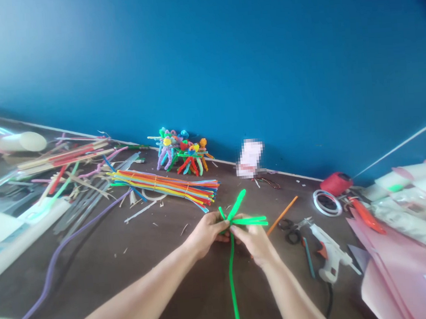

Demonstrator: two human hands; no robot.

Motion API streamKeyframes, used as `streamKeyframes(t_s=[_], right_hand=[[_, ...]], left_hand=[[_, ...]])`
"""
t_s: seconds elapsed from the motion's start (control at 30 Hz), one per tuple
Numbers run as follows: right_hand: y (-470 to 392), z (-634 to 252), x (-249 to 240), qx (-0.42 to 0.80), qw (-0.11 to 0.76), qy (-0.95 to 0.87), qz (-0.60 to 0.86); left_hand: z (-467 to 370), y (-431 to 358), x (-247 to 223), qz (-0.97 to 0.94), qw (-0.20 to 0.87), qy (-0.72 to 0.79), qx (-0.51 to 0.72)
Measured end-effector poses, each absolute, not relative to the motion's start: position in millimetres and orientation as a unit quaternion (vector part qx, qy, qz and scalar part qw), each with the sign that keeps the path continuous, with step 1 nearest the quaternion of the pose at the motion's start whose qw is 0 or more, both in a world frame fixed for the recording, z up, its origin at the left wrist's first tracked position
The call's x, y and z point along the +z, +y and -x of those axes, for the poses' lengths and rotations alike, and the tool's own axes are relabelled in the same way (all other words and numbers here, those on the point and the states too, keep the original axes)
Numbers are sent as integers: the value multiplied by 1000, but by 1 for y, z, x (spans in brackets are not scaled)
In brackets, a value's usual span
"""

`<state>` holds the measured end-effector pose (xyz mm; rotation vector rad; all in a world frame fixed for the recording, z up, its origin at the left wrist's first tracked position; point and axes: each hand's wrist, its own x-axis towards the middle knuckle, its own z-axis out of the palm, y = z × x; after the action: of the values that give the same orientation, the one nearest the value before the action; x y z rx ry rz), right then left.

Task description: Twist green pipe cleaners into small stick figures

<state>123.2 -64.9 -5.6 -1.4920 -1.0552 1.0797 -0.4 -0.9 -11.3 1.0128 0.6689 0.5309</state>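
Bright green pipe cleaners (pixel 237 203) meet at one point between my hands, low over the table. Some ends stick up and to the right, and one long strand hangs down toward the bottom edge. My left hand (pixel 210 232) pinches the crossing from the left, thumb and fingertips pressed together. From the other side my right hand (pixel 254 242) grips the same joint, its thumb on the strands. The fingers partly hide how the strands are wound. Beyond my left hand lies a bundle of multicoloured pipe cleaners (pixel 163 184).
Small pipe-cleaner figures (pixel 183 152) stand against the blue wall. On the right are scissors (pixel 294 232), a white glue gun (pixel 331 253), a tape roll (pixel 327 203) and pink sheets (pixel 391 268). An orange pipe cleaner (pixel 283 215) lies nearby. Strips and sticks (pixel 65 156) clutter the left.
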Motion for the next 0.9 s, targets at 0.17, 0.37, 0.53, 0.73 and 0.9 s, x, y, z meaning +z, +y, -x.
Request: streamKeyframes(t_s=[0.17,0.37,0.53,0.73,0.9], right_hand=[[-65,-123,-3,449,489,-409,626],[-66,-121,1,482,484,-372,628],[-66,-122,-1,505,460,-346,643],[-65,-125,-4,501,480,-358,625],[-66,-124,-2,472,460,-408,632]], left_hand=[[1,-1,-10,-480,791,303,230],[0,-3,-12,-521,759,306,242],[0,-3,-12,-541,752,299,228],[0,-2,-11,-533,759,297,229],[1,1,-12,-500,784,299,213]])
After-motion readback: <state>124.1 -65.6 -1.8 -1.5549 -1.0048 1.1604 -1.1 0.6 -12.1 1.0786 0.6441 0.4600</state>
